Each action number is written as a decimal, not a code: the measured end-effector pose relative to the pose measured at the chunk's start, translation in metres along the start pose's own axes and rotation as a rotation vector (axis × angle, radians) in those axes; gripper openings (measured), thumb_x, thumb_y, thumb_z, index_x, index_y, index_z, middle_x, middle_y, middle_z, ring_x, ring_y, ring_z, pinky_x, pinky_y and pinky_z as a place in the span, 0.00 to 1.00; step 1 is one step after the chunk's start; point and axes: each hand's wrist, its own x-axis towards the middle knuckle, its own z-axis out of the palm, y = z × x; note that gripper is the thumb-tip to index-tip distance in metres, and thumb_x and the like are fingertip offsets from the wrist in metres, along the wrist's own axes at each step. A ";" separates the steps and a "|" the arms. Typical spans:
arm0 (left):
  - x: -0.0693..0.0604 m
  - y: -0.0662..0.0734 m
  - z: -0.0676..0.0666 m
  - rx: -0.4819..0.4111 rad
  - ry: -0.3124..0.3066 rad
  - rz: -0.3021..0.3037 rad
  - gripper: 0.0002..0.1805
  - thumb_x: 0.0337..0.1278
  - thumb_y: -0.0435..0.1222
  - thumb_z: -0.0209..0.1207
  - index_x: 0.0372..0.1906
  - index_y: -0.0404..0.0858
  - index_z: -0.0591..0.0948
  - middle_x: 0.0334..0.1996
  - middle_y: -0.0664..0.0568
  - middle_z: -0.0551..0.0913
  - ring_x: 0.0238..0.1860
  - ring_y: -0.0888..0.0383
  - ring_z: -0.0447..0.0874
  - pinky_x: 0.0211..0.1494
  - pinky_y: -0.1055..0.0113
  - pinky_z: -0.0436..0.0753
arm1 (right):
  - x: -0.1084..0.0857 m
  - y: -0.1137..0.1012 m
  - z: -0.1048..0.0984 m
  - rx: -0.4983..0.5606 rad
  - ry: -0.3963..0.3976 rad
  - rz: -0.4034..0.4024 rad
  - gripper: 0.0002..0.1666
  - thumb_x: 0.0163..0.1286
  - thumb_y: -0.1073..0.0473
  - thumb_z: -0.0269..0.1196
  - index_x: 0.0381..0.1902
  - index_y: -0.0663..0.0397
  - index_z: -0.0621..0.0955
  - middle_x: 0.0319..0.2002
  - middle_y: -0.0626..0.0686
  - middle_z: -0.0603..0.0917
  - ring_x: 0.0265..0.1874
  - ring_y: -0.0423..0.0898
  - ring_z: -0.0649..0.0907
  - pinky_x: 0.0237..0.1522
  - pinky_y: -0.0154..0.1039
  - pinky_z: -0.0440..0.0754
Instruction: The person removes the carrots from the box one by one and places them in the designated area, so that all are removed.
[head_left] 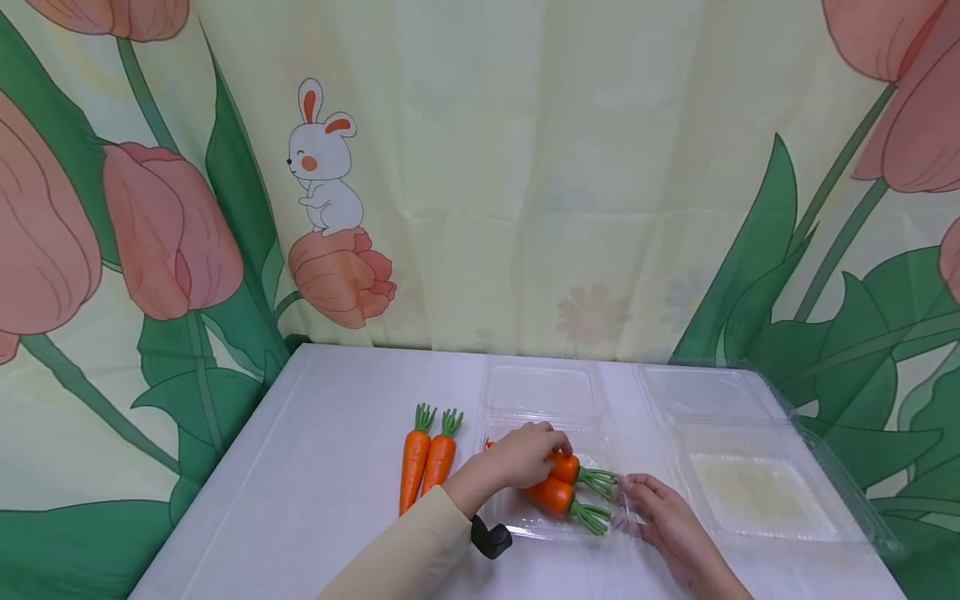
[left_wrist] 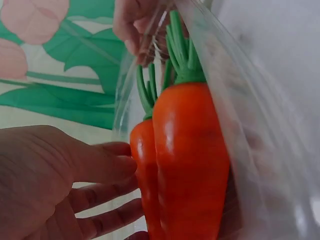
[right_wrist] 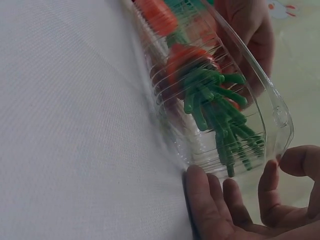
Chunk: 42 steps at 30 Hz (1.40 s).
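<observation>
Two orange carrots (head_left: 551, 497) with green tops lie side by side in a clear plastic clamshell box (head_left: 517, 527), their tops toward its right wall. My left hand (head_left: 528, 454) reaches over the box from the left. Its fingertips touch the side of the farther carrot (left_wrist: 143, 150); the nearer carrot (left_wrist: 190, 155) lies beside it. At the box's right end, my right hand (head_left: 660, 517) pinches the rim near a corner, with other fingers (right_wrist: 200, 190) against the lower edge. Through the ribbed wall the green carrot tops (right_wrist: 215, 110) show. The carrots' tips are mostly hidden by my left hand.
Two more carrots (head_left: 414, 462) lie on the white table (head_left: 315, 483) left of the box. The box's lid (head_left: 540, 390) lies folded back behind it. Another opened clear clamshell box (head_left: 757, 492) stands at the right. A printed curtain (head_left: 480, 208) hangs behind the table.
</observation>
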 end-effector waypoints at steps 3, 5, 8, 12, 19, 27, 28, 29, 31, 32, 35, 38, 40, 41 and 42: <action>0.002 0.000 -0.001 0.056 -0.006 0.015 0.19 0.65 0.30 0.62 0.55 0.54 0.83 0.48 0.57 0.81 0.44 0.61 0.76 0.48 0.70 0.79 | 0.001 -0.001 -0.001 -0.010 -0.006 0.000 0.21 0.80 0.51 0.55 0.57 0.65 0.74 0.57 0.56 0.81 0.51 0.44 0.81 0.51 0.47 0.87; 0.003 0.000 -0.001 0.088 -0.018 0.015 0.23 0.62 0.28 0.63 0.56 0.56 0.83 0.47 0.58 0.81 0.42 0.61 0.76 0.46 0.71 0.79 | 0.000 -0.001 -0.001 -0.006 -0.010 -0.003 0.20 0.80 0.52 0.55 0.56 0.65 0.75 0.55 0.55 0.81 0.52 0.44 0.81 0.51 0.47 0.87; 0.004 0.001 -0.001 0.116 -0.040 0.001 0.27 0.59 0.26 0.65 0.57 0.58 0.82 0.45 0.59 0.80 0.39 0.62 0.75 0.44 0.73 0.78 | -0.001 -0.001 0.000 0.008 -0.020 -0.005 0.19 0.80 0.52 0.56 0.53 0.64 0.75 0.54 0.54 0.81 0.52 0.45 0.80 0.51 0.48 0.87; 0.006 0.001 -0.001 0.169 -0.064 0.017 0.31 0.59 0.25 0.66 0.60 0.60 0.82 0.47 0.61 0.82 0.39 0.63 0.76 0.46 0.73 0.79 | -0.002 -0.001 0.002 0.018 -0.022 -0.001 0.17 0.80 0.53 0.56 0.52 0.63 0.75 0.53 0.53 0.79 0.52 0.46 0.79 0.52 0.49 0.87; 0.008 0.002 -0.003 0.313 -0.096 0.119 0.35 0.60 0.28 0.67 0.65 0.69 0.80 0.46 0.62 0.81 0.38 0.64 0.76 0.45 0.74 0.78 | -0.001 -0.002 0.004 0.008 -0.016 -0.015 0.17 0.80 0.53 0.55 0.52 0.63 0.74 0.55 0.55 0.78 0.53 0.47 0.79 0.52 0.48 0.87; 0.007 -0.001 -0.006 0.321 -0.091 0.155 0.34 0.60 0.28 0.67 0.63 0.69 0.80 0.46 0.62 0.79 0.37 0.63 0.75 0.45 0.73 0.78 | 0.001 -0.004 0.004 0.004 -0.021 -0.019 0.17 0.81 0.53 0.55 0.53 0.63 0.74 0.57 0.56 0.79 0.54 0.46 0.79 0.52 0.48 0.87; 0.007 -0.001 -0.006 0.318 -0.091 0.155 0.34 0.61 0.28 0.67 0.63 0.68 0.80 0.46 0.62 0.79 0.38 0.63 0.75 0.46 0.73 0.78 | 0.002 -0.004 0.004 0.008 -0.016 -0.017 0.17 0.81 0.53 0.55 0.53 0.63 0.74 0.57 0.56 0.79 0.54 0.46 0.79 0.51 0.48 0.87; 0.006 -0.001 -0.006 0.315 -0.089 0.155 0.34 0.61 0.28 0.67 0.63 0.68 0.80 0.46 0.62 0.79 0.38 0.63 0.75 0.46 0.73 0.79 | 0.002 -0.004 0.004 0.010 -0.015 -0.015 0.17 0.81 0.53 0.55 0.53 0.63 0.74 0.57 0.56 0.80 0.54 0.46 0.80 0.51 0.48 0.87; 0.006 -0.002 -0.007 0.321 -0.086 0.164 0.34 0.61 0.29 0.67 0.63 0.68 0.80 0.46 0.61 0.79 0.38 0.63 0.75 0.47 0.73 0.79 | 0.002 -0.004 0.004 0.015 -0.016 -0.010 0.16 0.80 0.53 0.55 0.52 0.62 0.74 0.56 0.55 0.80 0.53 0.45 0.80 0.51 0.48 0.86; 0.006 -0.002 -0.006 0.321 -0.084 0.166 0.34 0.60 0.29 0.68 0.63 0.68 0.80 0.47 0.61 0.79 0.39 0.63 0.75 0.47 0.73 0.80 | 0.002 -0.003 0.004 0.020 -0.015 -0.009 0.16 0.80 0.54 0.55 0.52 0.62 0.74 0.55 0.54 0.80 0.52 0.45 0.80 0.51 0.48 0.87; 0.005 -0.004 -0.005 0.314 -0.072 0.190 0.34 0.60 0.29 0.69 0.63 0.68 0.80 0.48 0.61 0.79 0.39 0.64 0.76 0.48 0.74 0.80 | 0.001 -0.002 0.004 0.029 -0.013 -0.009 0.14 0.81 0.56 0.54 0.52 0.63 0.74 0.54 0.53 0.81 0.51 0.45 0.80 0.50 0.48 0.87; 0.005 -0.005 -0.003 0.303 -0.046 0.213 0.33 0.59 0.30 0.69 0.63 0.67 0.79 0.48 0.61 0.78 0.40 0.64 0.76 0.48 0.74 0.79 | 0.000 -0.002 0.003 0.031 -0.012 -0.017 0.14 0.81 0.56 0.54 0.51 0.63 0.75 0.53 0.53 0.80 0.51 0.46 0.79 0.50 0.48 0.86; 0.005 -0.006 -0.003 0.289 -0.022 0.230 0.33 0.59 0.30 0.69 0.63 0.67 0.78 0.49 0.61 0.78 0.40 0.64 0.77 0.47 0.74 0.79 | -0.001 -0.002 0.003 0.028 -0.017 -0.024 0.14 0.81 0.55 0.54 0.51 0.62 0.75 0.53 0.53 0.80 0.52 0.47 0.79 0.50 0.48 0.86; 0.005 -0.006 -0.003 0.278 -0.012 0.238 0.33 0.59 0.31 0.69 0.63 0.66 0.78 0.49 0.61 0.78 0.41 0.64 0.77 0.48 0.74 0.79 | -0.002 -0.002 0.002 0.026 -0.018 -0.025 0.14 0.80 0.55 0.54 0.51 0.62 0.75 0.54 0.53 0.79 0.53 0.47 0.79 0.51 0.48 0.85; 0.004 -0.006 -0.003 0.263 -0.004 0.245 0.33 0.59 0.31 0.69 0.63 0.66 0.78 0.50 0.61 0.78 0.41 0.64 0.78 0.48 0.74 0.79 | -0.002 -0.002 0.001 0.022 -0.020 -0.025 0.14 0.80 0.55 0.54 0.51 0.62 0.75 0.54 0.53 0.80 0.53 0.47 0.79 0.51 0.48 0.85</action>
